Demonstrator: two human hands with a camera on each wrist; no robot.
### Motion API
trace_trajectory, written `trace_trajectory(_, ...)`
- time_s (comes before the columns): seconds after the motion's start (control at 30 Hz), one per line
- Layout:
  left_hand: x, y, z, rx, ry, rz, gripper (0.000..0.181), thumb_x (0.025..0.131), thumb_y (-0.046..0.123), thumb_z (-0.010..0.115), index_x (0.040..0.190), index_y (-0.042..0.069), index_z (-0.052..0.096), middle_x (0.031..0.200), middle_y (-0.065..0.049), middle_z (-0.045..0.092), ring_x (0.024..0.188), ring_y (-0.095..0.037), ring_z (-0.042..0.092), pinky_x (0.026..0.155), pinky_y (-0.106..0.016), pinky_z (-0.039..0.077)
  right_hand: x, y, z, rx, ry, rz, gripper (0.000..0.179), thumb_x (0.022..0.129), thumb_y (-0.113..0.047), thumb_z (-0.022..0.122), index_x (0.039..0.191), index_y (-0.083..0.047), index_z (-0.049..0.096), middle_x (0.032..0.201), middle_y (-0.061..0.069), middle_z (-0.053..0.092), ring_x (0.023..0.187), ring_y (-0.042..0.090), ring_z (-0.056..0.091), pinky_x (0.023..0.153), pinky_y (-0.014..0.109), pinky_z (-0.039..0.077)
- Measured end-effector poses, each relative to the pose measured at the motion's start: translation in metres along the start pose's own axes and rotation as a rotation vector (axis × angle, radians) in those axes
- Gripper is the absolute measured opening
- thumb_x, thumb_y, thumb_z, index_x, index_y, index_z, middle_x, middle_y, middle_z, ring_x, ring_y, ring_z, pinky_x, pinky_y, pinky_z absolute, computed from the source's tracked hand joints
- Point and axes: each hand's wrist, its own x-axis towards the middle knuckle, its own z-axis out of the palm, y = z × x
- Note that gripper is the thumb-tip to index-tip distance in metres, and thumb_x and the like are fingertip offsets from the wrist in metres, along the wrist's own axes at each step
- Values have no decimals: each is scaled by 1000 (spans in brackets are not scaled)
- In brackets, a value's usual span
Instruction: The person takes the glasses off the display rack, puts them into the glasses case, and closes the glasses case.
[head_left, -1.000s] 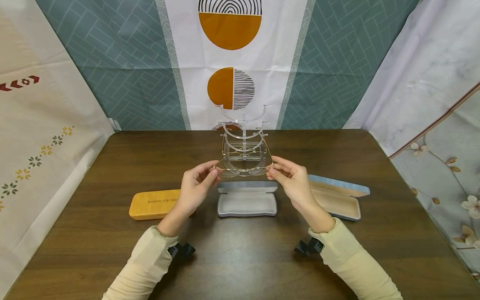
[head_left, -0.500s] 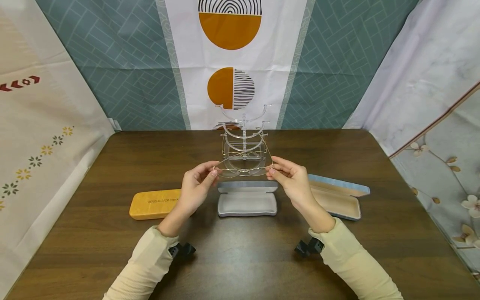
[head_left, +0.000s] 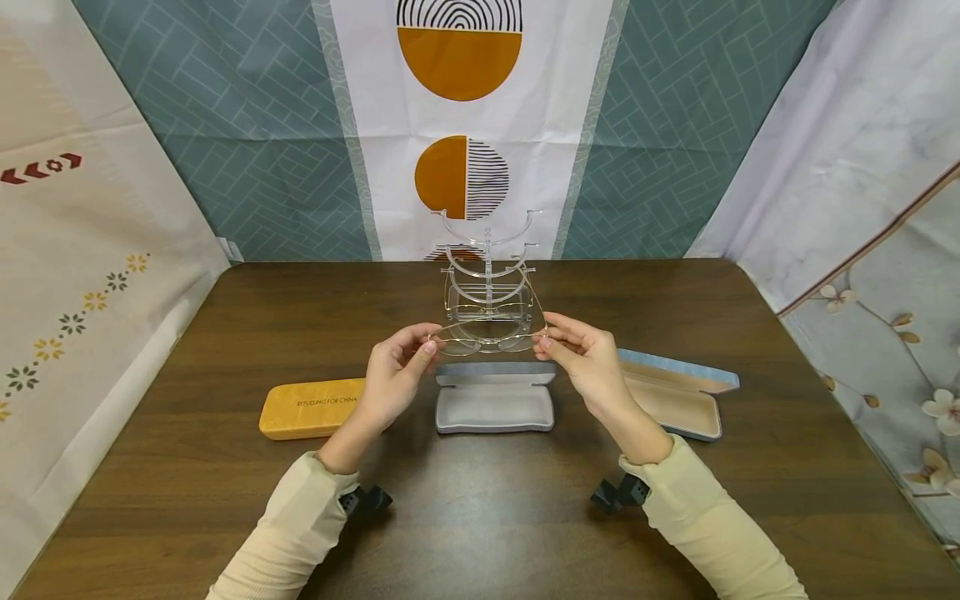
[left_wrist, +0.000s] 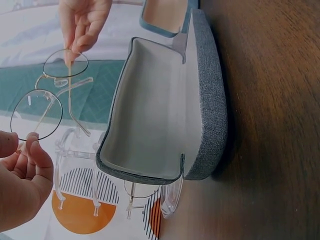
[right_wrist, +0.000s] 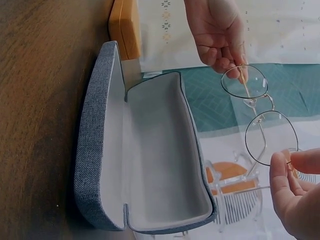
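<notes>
Both hands hold a pair of thin gold-rimmed eyeglasses [head_left: 459, 347] above the table, lenses toward the person. My left hand [head_left: 393, 371] pinches one outer corner between thumb and fingers; my right hand [head_left: 587, 360] pinches the opposite corner. In the left wrist view, the temple on the left hand's side slants inward behind the round lenses [left_wrist: 36, 115], while the other temple points away. Below and in front of the eyeglasses lies an open grey glasses case [head_left: 495, 408], its pale inside bare. Just behind them stands a clear tiered glasses stand [head_left: 488, 279].
A second gold-wire pair of glasses [head_left: 453, 302] sits low on the stand. At left is a closed yellow case [head_left: 309, 410], partly behind the left forearm. An open blue case [head_left: 678, 410] with beige lining lies at right. Patterned cloth [head_left: 285, 192] hangs behind the table.
The temple on the left hand's side has swung further inward, lying closer to the lenses. Both hands stay almost in place; the cases and stand have not moved.
</notes>
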Motion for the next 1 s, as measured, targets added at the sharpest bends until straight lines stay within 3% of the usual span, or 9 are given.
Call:
trace_trajectory(0.17, 0, -8, 0, -1, -3, 21, 19, 89, -4, 53, 105, -10, 58, 89, -23, 63, 70, -25, 53, 59, -19, 46, 0, -1, -1, 15, -3, 9, 39, 84, 14, 54, 123, 12, 48, 89, 6, 67, 76, 18, 66, 71, 28, 53)
trace_trajectory(0.27, -1, -8, 0, 3, -8, 34, 18, 89, -3, 53, 105, -11, 58, 89, -23, 63, 71, -29, 53, 60, -19, 46, 0, -1, -2, 18, -11, 10, 39, 84, 13, 54, 123, 13, 48, 87, 0, 67, 75, 14, 66, 71, 27, 53)
trace_trajectory(0.57, -1, -9, 1, 6, -22, 31, 18, 90, -4, 51, 105, -13, 56, 90, -27, 60, 73, -34, 53, 61, -22, 47, 0, -1, -2, 40, -17, 21, 38, 84, 14, 52, 122, 15, 47, 84, -2, 67, 73, 12, 66, 70, 26, 53)
trace_trajectory(0.8, -2, -7, 3, -52, -9, 16, 17, 89, -6, 50, 104, -14, 56, 86, -21, 59, 67, -19, 54, 62, -24, 51, 3, 3, -3, 96, -9, 19, 37, 84, 15, 52, 120, 18, 46, 83, -2, 68, 71, 11, 65, 68, 25, 53)
trace_trajectory(1.0, -2, -9, 4, -132, -11, 21, 17, 89, -8, 49, 104, -16, 54, 87, -33, 54, 66, -12, 53, 61, -20, 50, 3, 7, -3, 106, 18, 17, 35, 86, 11, 53, 119, 20, 46, 82, -3, 68, 71, 9, 64, 68, 23, 52)
